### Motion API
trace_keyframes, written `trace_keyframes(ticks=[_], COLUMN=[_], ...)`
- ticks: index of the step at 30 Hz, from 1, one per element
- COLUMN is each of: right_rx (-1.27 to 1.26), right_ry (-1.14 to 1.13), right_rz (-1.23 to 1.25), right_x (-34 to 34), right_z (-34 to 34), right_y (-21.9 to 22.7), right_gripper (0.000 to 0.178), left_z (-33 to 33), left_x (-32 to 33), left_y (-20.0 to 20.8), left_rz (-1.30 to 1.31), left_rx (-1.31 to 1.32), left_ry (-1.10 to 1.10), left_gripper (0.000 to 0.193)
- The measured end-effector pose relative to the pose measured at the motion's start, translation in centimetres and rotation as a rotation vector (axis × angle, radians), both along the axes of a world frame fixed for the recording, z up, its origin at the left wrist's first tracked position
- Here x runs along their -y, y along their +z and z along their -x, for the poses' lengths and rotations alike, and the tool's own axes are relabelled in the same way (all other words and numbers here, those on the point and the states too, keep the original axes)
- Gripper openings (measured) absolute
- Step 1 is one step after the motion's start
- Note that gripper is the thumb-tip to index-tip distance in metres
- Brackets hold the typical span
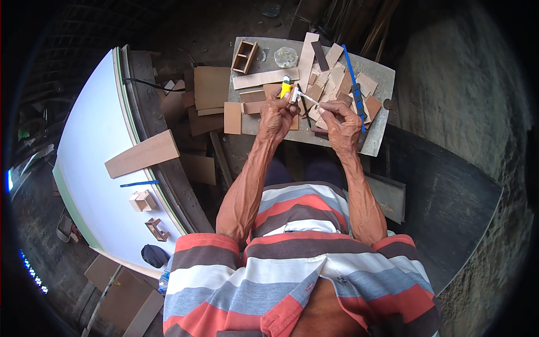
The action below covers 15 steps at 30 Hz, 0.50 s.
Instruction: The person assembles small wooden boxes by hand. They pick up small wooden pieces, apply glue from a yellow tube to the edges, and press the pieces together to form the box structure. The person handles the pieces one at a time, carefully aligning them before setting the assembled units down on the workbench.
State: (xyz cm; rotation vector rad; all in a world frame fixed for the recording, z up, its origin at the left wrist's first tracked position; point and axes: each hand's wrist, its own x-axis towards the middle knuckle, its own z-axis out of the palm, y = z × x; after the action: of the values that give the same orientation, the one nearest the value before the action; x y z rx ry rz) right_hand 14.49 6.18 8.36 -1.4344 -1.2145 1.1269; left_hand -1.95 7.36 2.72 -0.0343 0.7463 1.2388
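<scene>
Over the near side of the small worktable, my left hand is closed on a small yellow object with a pale end; its kind is unclear. White paste-like stuff shows beside its fingertips. My right hand pinches a thin stick, whitish along its length, which reaches left to that white patch. Thin wood pieces lie piled beyond my right hand. A blue-handled hacksaw rests on the pile's right side.
A small two-compartment wooden box and a round clear dish stand at the table's far left. To my left, a white board carries a wood plank, a blue strip and small wooden frames. A rough wall rises at right.
</scene>
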Motion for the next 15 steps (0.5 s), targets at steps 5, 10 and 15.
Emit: trace_keyframes(ticks=[5,10,15], right_rx=[-0.176,-0.086,-0.141], right_ry=[-0.071,0.033,0.012], right_rz=[0.299,0.309,0.308], right_x=[0.3,0.8,1.3], right_z=[1.0,0.1,-1.1], right_y=[-0.1,-2.0,-2.2], right_gripper=[0.014,0.014,0.014], left_z=[0.1,-0.1,0.3], left_x=[0.0,0.2,0.5], left_y=[-0.6,-0.3,-0.6], left_rz=[-0.018,0.003,0.035], left_rx=[0.031,-0.015,0.017], left_ry=[-0.005,0.033,0.073], left_gripper=[0.033,0.035,0.041])
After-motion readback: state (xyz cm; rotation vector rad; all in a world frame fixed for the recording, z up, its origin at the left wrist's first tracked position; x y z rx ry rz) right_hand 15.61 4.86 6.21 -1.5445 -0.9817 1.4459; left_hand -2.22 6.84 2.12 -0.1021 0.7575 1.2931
